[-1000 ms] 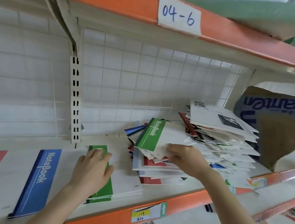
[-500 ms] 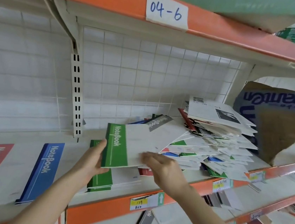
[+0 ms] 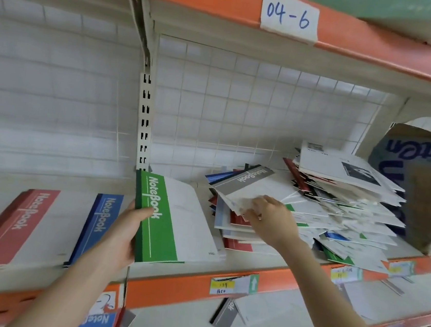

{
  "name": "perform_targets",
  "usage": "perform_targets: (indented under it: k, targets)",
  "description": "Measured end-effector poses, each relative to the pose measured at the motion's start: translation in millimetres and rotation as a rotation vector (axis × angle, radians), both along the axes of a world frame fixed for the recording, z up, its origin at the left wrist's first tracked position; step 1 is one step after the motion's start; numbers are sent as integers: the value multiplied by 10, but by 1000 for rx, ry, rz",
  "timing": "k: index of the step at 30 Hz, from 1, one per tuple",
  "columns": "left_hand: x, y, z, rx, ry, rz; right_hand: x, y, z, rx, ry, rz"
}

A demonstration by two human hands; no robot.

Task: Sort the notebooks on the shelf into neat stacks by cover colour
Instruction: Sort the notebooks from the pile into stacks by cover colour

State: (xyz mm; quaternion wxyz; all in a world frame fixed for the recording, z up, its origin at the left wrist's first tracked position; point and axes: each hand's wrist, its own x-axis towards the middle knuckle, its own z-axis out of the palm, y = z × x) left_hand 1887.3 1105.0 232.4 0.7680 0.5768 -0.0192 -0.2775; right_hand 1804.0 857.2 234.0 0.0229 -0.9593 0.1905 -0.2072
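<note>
at 8 o'clock a red stack [image 3: 8, 225] lies squared on the shelf [image 3: 181, 286], with a blue stack [image 3: 94, 227] just beside it at its 3 o'clock. next, the left hand [image 3: 120, 236] grips the spine edge of a green notebook [image 3: 159, 221], thumb curled over the cover. at 3 o'clock of that, the right hand [image 3: 272, 218] pinches the near edge of a grey notebook [image 3: 249, 183] atop the mixed pile [image 3: 343, 213]. three colours are begun; i judge most of the sorting is left, as the pile is large and jumbled.

On the shelf [image 3: 181, 291] the outer notebook [image 3: 11, 226] lies leftmost, the second notebook [image 3: 97, 227] beside it, the pile [image 3: 337, 220] rightmost.
</note>
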Motion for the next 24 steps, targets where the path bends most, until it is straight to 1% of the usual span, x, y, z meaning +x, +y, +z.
perform_targets:
  k: [4, 5, 7, 9, 11, 15, 18, 20, 21, 22, 24]
  targets:
    - [-1, 39, 2, -22, 35, 13, 23, 65, 53, -141, -19, -77]
    - [-3, 44, 4, -24, 45, 10, 32, 69, 41, -154, -71, -82]
    - [-5, 48, 5, -25, 69, 4, 38, 79, 21, -178, -176, -11]
    - [1, 42, 2, -37, 97, 2, 9, 82, -3, -183, -286, 91]
    - [8, 26, 3, -51, 115, 2, -47, 155, -71, -186, -323, 266]
    - [-22, -29, 26, -53, 112, -12, -162, 402, -233, -33, -217, 675]
    - [-45, -38, 39, -24, 77, -22, -180, 485, -288, 55, -170, 833]
    - [-36, -17, 31, 6, 47, -16, -181, 460, -229, 133, -149, 857]
    - [-28, -2, 28, 16, 35, -14, -173, 437, -187, 155, -169, 834]
    - [-11, 11, 16, 24, 28, -6, -148, 396, -138, 149, -224, 791]
    - [19, 39, 9, 31, 26, 17, -38, 292, -15, 95, -343, 599]
